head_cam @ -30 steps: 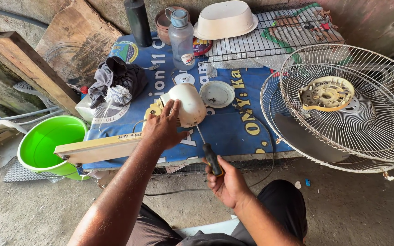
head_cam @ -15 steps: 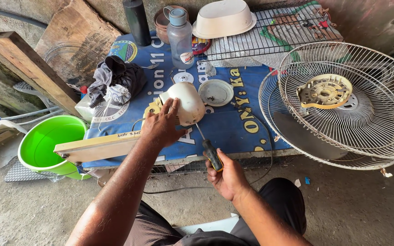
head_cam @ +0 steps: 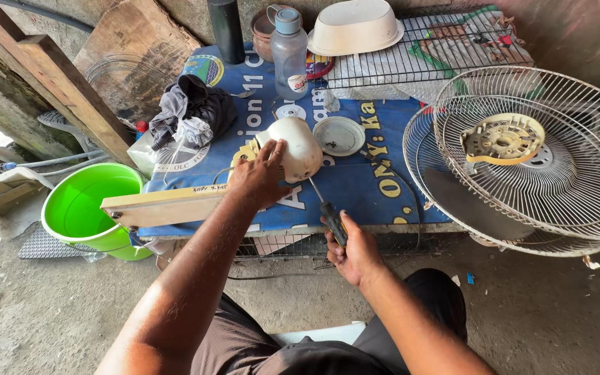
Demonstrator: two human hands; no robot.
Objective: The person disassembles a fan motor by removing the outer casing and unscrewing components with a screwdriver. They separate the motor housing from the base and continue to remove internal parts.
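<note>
**Screwdriver into a fan motor housing, one hand steadying**

Everything here sits around the blue printed sheet covering the table, so I'll place things off that.

Near the front middle of the sheet is the cream fan motor housing, a rounded, dome-like plastic shell lying on its side, a bit grubby. The left hand rests on its near side with the fingers spread and curled over the shell, pressing it down. The right hand hangs just off the front edge of the sheet, fingers closed tight around the black-and-yellow handle of a screwdriver. The shaft angles up to the underside of the housing. I can't tell whether the tip is seated in a screw, since the shell hides it.

What could go wrong, as I see it: the shell is round and smooth, so if the push comes at that slant it could roll or skate on the slick sheet, and the tip could jump out toward the left fingers. A half-seated tip would also chew up the screw head.

Just behind the housing lies a small round white cap. Further back stands a clear water bottle, and a bundle of dark rags lies toward the back left. Off the right edge lean the wire fan guards; off the left, down on the floor, sits a green bucket.
</note>
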